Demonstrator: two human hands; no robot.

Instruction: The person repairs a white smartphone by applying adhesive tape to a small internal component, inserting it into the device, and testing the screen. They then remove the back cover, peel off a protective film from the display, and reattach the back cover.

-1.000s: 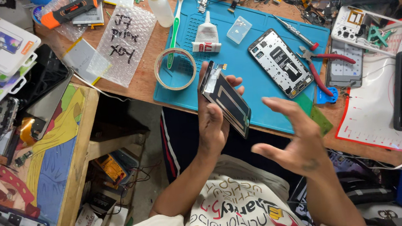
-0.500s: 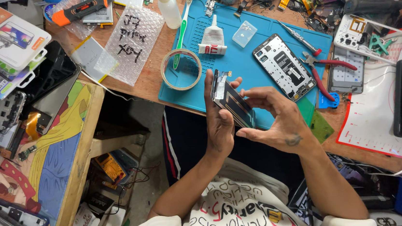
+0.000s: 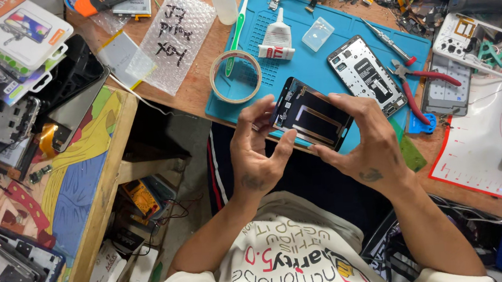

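Note:
I hold a black phone screen panel [image 3: 312, 116] flat between both hands, its inner side with two pale strips facing up, above the near edge of the blue work mat [image 3: 310, 51]. My left hand [image 3: 257, 152] grips its left end with fingers and thumb. My right hand [image 3: 367, 143] pinches its right end. On the mat behind it lies an opened phone body [image 3: 366, 75] with its insides showing.
On the mat: a roll of tape [image 3: 235, 77], a glue tube [image 3: 276, 39], a green toothbrush [image 3: 236, 24], red-handled pliers [image 3: 424, 74], a screwdriver [image 3: 389, 41]. Bubble wrap [image 3: 175, 36] lies left. A phone frame [image 3: 443, 85] and white mat [image 3: 482, 157] sit right. A cluttered bench stands left.
The panel was held upright on edge in my left hand alone; my right hand came in and took its other end, and the panel has been turned flat, inner side up.

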